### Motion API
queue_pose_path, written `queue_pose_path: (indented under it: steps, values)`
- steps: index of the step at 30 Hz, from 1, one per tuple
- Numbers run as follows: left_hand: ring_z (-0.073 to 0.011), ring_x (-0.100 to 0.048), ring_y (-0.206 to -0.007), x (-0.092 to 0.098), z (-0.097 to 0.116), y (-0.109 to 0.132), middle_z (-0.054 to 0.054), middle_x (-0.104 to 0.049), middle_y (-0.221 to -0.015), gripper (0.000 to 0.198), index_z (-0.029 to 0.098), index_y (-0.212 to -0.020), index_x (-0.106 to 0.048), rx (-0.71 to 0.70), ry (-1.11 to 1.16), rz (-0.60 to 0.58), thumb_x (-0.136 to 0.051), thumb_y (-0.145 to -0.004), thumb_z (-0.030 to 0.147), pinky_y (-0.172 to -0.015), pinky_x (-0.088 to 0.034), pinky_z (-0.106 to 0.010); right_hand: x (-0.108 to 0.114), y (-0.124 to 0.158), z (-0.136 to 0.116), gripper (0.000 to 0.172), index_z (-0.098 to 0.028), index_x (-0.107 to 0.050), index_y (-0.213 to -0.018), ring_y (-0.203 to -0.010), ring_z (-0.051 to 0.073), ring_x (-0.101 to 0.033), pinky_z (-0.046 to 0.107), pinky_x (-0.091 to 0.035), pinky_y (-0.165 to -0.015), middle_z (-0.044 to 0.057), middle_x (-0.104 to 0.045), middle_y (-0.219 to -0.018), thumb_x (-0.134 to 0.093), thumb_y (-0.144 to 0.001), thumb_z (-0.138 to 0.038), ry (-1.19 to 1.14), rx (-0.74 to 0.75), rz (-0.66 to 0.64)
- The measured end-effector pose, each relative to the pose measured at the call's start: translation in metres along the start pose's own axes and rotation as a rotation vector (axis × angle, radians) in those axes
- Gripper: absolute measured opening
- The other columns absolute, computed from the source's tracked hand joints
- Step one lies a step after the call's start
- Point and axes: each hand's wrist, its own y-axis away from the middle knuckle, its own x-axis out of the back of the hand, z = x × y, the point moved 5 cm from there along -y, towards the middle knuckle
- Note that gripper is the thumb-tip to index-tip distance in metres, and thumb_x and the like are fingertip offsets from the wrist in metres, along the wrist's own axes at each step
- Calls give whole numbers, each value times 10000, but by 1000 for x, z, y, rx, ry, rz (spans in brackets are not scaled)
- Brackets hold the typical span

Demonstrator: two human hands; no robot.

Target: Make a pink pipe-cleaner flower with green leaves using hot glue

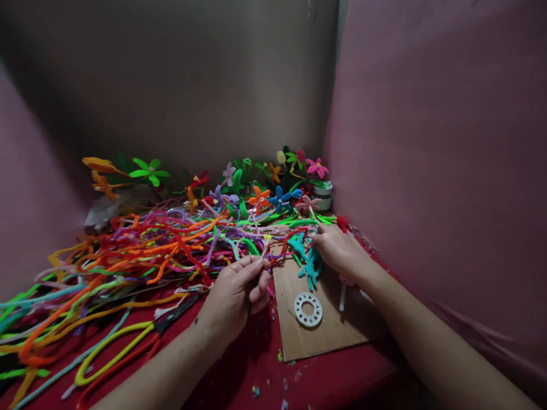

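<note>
My left hand (237, 290) pinches a thin pale stem with a small yellow tuft (267, 239) at its top, held up between thumb and forefinger. On the cardboard lie bent teal pipe cleaner pieces (311, 270). My right hand (337, 249) reaches over their far edge with its fingers curled down; what the fingertips grip is hidden. Just beyond it stands a pale pink pipe cleaner flower (308, 204). Nearer me on the board is a white ring with holes (308, 310). A white stick (342, 297) lies below my right wrist.
A large heap of colourful pipe cleaners (158, 245) spreads over the left of the red cloth (239, 370). Scissors with yellow and red handles (115, 347) lie at its front. Finished pipe cleaner flowers (280, 199) and a small white pot (322, 196) stand behind. A pink wall (448, 142) borders the right.
</note>
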Motion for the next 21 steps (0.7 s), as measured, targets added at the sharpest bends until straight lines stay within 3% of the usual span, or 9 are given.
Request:
queue_pose_path:
  steps: [4,9,13,17,21]
  values:
    - [-30,-264,-354,10,-7,-1,60,-422,-471,138,144,-766,-520,21,12,10,-546,-788,278,-337,-203,-158,7,4,-10,199,-175,-629,-736,-704,161,-524,243,-328,-536,70,-589,-817,-456,-833,-187,13,33,6]
    - [-24,-268,-360,20,-10,-5,54,-446,-509,158,142,-797,-532,5,58,33,-528,-797,300,-335,-213,-153,14,10,-18,242,-181,-613,-954,-797,145,-557,236,-395,-662,73,-609,-921,-392,-874,-124,-64,176,158]
    - [-14,-258,-358,20,-14,-7,45,-471,-539,163,133,-786,-536,42,66,69,-534,-790,296,-324,-201,-141,17,13,-16,263,-203,-613,-980,-827,153,-579,259,-431,-724,72,-632,-911,-395,-865,-112,-212,234,303]
    - [-8,-251,-358,16,-16,-6,51,-464,-534,138,135,-767,-536,60,47,62,-554,-775,271,-321,-188,-129,16,13,-10,194,-186,-641,-884,-792,164,-582,288,-456,-716,67,-630,-847,-453,-844,-155,-433,187,359]
    - [-9,-262,-364,15,-14,-4,48,-479,-553,153,144,-786,-541,37,49,46,-574,-760,291,-325,-197,-128,14,13,-1,86,-184,-656,-804,-666,143,-577,270,-473,-604,24,-625,-736,-578,-769,-190,-913,-42,324]
